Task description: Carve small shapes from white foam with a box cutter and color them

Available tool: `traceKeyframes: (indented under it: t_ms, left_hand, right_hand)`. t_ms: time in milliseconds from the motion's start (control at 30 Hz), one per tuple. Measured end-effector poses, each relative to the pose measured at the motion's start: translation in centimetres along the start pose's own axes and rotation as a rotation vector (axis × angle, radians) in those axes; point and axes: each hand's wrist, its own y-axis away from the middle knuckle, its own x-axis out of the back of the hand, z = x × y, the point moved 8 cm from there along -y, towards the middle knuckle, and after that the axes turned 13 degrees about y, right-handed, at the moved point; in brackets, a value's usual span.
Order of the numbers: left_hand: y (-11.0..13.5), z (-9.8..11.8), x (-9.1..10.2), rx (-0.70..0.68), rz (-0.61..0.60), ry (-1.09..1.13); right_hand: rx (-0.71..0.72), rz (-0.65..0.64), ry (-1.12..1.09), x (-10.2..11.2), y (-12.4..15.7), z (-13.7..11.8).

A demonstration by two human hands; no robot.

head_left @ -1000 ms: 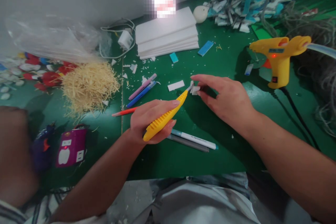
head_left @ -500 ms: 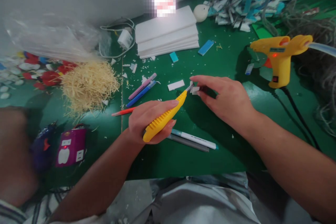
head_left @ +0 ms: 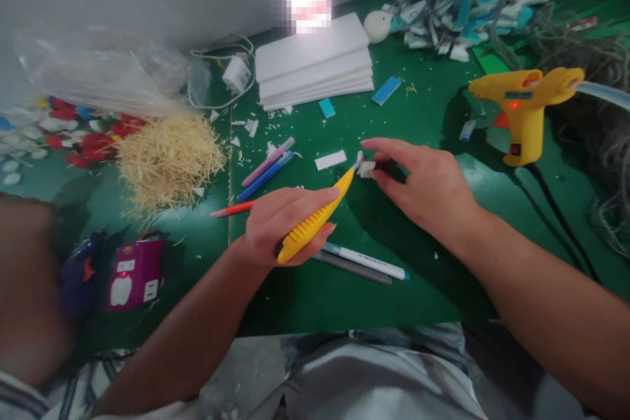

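Observation:
My left hand is wrapped round a yellow utility knife, thumb along the top of its handle. The short blade points up and to the right, and its tip meets a small white foam piece on the green table. From the right, my right hand pinches that piece between thumb and fingers, with the index finger stretched over its far side. Just left of the blade lies a white foam strip. Below my left hand rest a white marker and a grey marker.
A yellow glue gun stands at right, its cord trailing forward. White foam sheets are stacked behind. Pink and blue markers, straw and a purple box lie left. Another person's arm is at far left.
The knife and my left hand have shifted slightly to the right. My right index finger has moved a little right; the foam piece stays nearly in place.

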Motion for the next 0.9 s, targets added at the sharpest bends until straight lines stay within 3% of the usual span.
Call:
traceKeyframes:
  t_ms: [133,333,433,567,733,900]
  left_hand:
    - [-0.1,0.0,-0.1,0.000,0.016,0.006]
    - [-0.3,-0.8,-0.7,0.150,-0.008,0.024]
    - [0.1,-1.6,-0.7,0.269,0.055,0.084]
    - [0.3,-1.5,-1.1,0.287,0.093,0.091]
    - [-0.1,-1.4,-1.6,0.273,0.021,0.086]
    - [-0.3,-1.6,-1.8,0.250,-0.034,0.098]
  right_hand:
    - [-0.070,0.000,-0.118,0.0,-0.1,0.6]
    - [-0.156,-0.094,-0.302,-0.7,-0.6,1.6]
    - [-0.148,-0.136,-0.125,-0.9,-0.5,1.6]
    - [-0.122,-0.040,0.198,0.1,0.0,1.0]
    - [-0.076,-0.026,0.338,0.2,0.2,0.0]
    - [-0.042,-0.103,0.418,-0.5,-0.1,-0.5]
